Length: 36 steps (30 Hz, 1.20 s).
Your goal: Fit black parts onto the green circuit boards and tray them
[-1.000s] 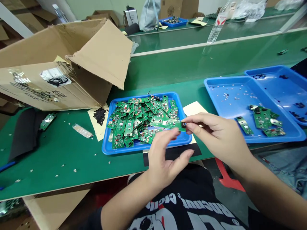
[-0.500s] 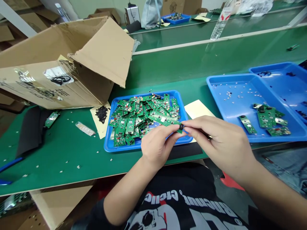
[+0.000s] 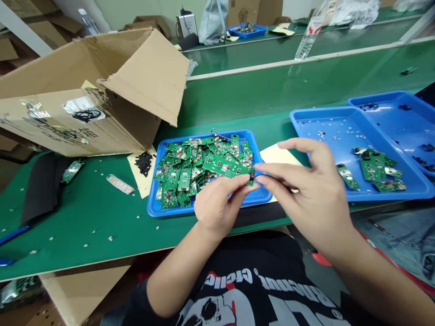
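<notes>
My left hand [image 3: 219, 199] pinches the near right end of a long green circuit board [image 3: 226, 166] between thumb and fingers. The board is held above a blue tray [image 3: 153, 199] piled with green circuit boards [image 3: 185, 174]. A small black component [image 3: 252, 175] sits at the held end. My right hand [image 3: 306, 190] is at that end, thumb and a finger pinched on a thin black strip [image 3: 259, 175] beside the component; the index finger is lifted away. Whether the strip is joined to the component, I cannot tell.
Left of the tray, small black pieces [image 3: 143, 163] lie on yellow paper. A large open cardboard box [image 3: 122, 131] stands behind them. At right, a blue tray [image 3: 316, 136] holds several boards and white bits, overlapping another blue tray [image 3: 401, 106]. A water bottle [image 3: 308, 38] stands at the back.
My right index finger has lifted off and stretched out from the pinch. The board has shifted slightly left with my left hand, and a thin black strip now shows between the right fingers and the component.
</notes>
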{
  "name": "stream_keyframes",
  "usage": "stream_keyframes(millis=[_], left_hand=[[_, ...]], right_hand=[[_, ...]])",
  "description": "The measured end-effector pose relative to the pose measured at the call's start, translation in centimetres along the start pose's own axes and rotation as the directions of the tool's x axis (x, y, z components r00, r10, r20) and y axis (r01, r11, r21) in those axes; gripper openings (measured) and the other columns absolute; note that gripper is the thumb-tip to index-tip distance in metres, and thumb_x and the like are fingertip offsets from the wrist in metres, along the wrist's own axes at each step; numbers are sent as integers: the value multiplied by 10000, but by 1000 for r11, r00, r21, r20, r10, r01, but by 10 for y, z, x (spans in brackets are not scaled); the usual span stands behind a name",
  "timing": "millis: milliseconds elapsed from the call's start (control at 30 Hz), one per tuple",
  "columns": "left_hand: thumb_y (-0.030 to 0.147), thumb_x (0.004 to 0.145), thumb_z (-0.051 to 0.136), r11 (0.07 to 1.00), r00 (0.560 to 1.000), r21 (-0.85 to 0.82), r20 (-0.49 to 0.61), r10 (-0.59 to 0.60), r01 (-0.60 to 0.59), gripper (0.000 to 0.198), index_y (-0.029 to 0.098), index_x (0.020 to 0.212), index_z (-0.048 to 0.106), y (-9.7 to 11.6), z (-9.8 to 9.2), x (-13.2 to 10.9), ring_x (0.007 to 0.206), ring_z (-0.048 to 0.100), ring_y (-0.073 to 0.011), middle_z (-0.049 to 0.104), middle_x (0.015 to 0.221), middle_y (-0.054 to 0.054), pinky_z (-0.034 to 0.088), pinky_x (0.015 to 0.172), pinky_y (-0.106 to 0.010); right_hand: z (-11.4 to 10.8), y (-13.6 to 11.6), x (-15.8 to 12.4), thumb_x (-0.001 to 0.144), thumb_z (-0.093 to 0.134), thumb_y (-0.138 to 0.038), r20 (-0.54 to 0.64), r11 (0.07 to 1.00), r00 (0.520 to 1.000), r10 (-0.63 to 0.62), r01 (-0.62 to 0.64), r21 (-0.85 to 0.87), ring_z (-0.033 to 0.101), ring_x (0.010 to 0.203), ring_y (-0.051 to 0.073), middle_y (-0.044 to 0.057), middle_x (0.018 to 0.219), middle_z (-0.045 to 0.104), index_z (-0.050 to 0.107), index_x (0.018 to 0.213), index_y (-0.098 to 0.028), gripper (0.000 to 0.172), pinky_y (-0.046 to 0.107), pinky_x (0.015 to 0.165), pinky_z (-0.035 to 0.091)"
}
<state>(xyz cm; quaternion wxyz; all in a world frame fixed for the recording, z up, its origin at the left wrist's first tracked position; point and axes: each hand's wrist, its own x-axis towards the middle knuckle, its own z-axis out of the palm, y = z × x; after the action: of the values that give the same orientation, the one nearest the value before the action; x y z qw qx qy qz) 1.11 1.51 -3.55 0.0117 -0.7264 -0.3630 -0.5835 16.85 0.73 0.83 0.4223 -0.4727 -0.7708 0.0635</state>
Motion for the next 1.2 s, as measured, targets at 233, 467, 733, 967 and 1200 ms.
stream_keyframes(millis=[233, 467, 733, 967, 1200], left_hand=[[211, 821, 730, 997, 999, -82, 37, -10, 13, 140, 229, 947, 669, 0, -7, 5, 549, 654, -115, 743, 721, 16, 542, 537, -226], [211, 811, 740, 960, 988, -280, 146, 47, -4, 171, 190, 965, 669, -3, -18, 11, 560, 647, -118, 755, 757, -34, 533, 538, -223], [185, 782, 765, 858, 976, -500, 215, -8, 117, 208, 212, 972, 684, -6, -26, 20, 589, 643, -126, 740, 752, -21, 530, 551, -242], [280, 775, 777, 671, 928, -655, 346, -140, 346, 127, 202, 846, 706, -7, -22, 29, 584, 655, -122, 719, 692, -24, 526, 505, -212], [225, 754, 798, 754, 966, -604, 155, -207, 259, 130, 216, 847, 708, -6, -12, 22, 577, 625, -99, 725, 720, -6, 515, 518, -217]], right_hand=[[-12, 5, 3, 896, 599, -146, 81, 989, 987, -142, 139, 40, 669, 782, 138, 54, 867, 690, 685, 885, -175, 91, 252, 693, 560], [-28, 2, 12, 895, 601, -161, 206, 985, 966, -156, 138, 99, 633, 648, 120, 12, 764, 688, 688, 845, -222, 118, 247, 563, 516], [-34, 0, 21, 905, 558, -114, 258, 962, 940, -223, 170, 212, 614, 657, 93, 8, 788, 691, 697, 975, -198, 177, 216, 576, 509], [-32, -7, 21, 869, 582, -115, 289, 930, 946, -144, 30, 367, 631, 631, 101, -3, 736, 691, 696, 847, -219, 156, 199, 508, 506], [-30, -14, 10, 805, 669, -137, 191, 930, 976, 100, -160, 332, 589, 481, 72, -44, 678, 697, 697, 840, -241, 113, 148, 390, 459]])
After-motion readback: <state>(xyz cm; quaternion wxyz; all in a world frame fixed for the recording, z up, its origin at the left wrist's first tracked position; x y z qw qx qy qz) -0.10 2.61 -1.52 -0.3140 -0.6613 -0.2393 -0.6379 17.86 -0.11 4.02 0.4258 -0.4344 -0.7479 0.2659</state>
